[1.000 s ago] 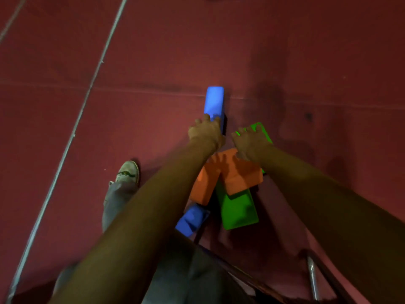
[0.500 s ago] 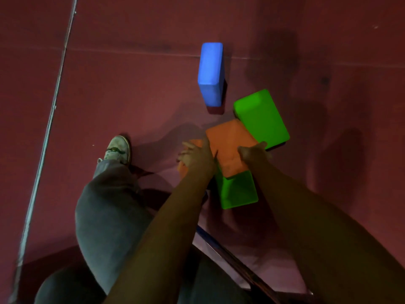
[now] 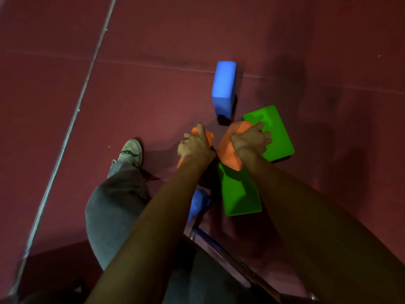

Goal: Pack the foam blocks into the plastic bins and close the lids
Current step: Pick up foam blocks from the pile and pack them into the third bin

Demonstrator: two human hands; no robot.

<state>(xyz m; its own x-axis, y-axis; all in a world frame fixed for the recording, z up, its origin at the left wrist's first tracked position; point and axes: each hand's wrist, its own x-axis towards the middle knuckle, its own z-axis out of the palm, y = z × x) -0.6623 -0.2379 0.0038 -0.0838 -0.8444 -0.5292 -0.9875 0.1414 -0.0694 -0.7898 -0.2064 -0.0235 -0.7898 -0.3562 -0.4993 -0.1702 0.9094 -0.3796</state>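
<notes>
Foam blocks lie in a cluster on the dark red floor. My left hand (image 3: 195,147) is closed around one orange block (image 3: 208,136), of which only the edges show. My right hand (image 3: 249,140) grips a second orange block (image 3: 229,153), tilted up above the others. A green block (image 3: 275,130) lies flat just right of my right hand. Another green block (image 3: 240,193) lies below the orange ones. A blue block (image 3: 224,87) stands on its side farther away. A second blue block (image 3: 197,204) is partly hidden under my left forearm. No plastic bin is in view.
My left leg in grey trousers (image 3: 116,200) and a white shoe (image 3: 131,152) stand left of the blocks. A metal chair frame (image 3: 230,257) runs diagonally at the bottom. A pale floor seam (image 3: 72,119) crosses the left side.
Both hands have closed on the two orange blocks and pulled them apart, lifting them off the green block. The camera view has shifted, so the blocks sit more to the right.
</notes>
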